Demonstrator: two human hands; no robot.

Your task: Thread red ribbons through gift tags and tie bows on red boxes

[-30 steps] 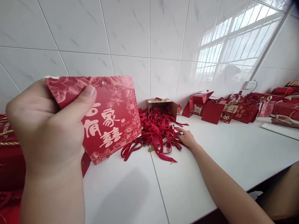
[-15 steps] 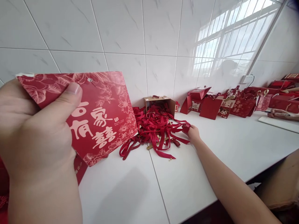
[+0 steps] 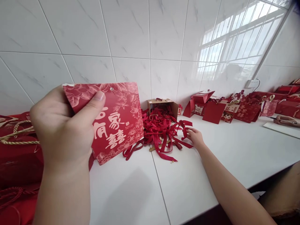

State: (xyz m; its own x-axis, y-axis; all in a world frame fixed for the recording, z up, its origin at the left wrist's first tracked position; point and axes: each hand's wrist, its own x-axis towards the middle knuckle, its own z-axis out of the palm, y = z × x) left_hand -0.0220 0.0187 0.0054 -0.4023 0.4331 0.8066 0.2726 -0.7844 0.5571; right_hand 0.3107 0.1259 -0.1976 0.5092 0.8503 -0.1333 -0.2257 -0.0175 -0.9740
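Note:
My left hand (image 3: 63, 128) is raised in front of me, closed on the top corner of a flat red paper gift bag (image 3: 117, 122) with white characters and a flower print. My right hand (image 3: 195, 136) reaches out to the right edge of a pile of red ribbons (image 3: 161, 131) on the white counter. Its fingers are pinched on a loop of red ribbon (image 3: 185, 126) lifted slightly off the pile.
A small cardboard box (image 3: 161, 104) lies on its side behind the ribbons, against the tiled wall. Red gift bags (image 3: 213, 111) stand along the back right. More red bags with gold rope handles (image 3: 16, 137) lie at the left. Another person's hand (image 3: 284, 120) rests far right.
My right hand closed on a ribbon at the pile's right edge and lifted it a little. My left hand with the bag shifted right in the view.

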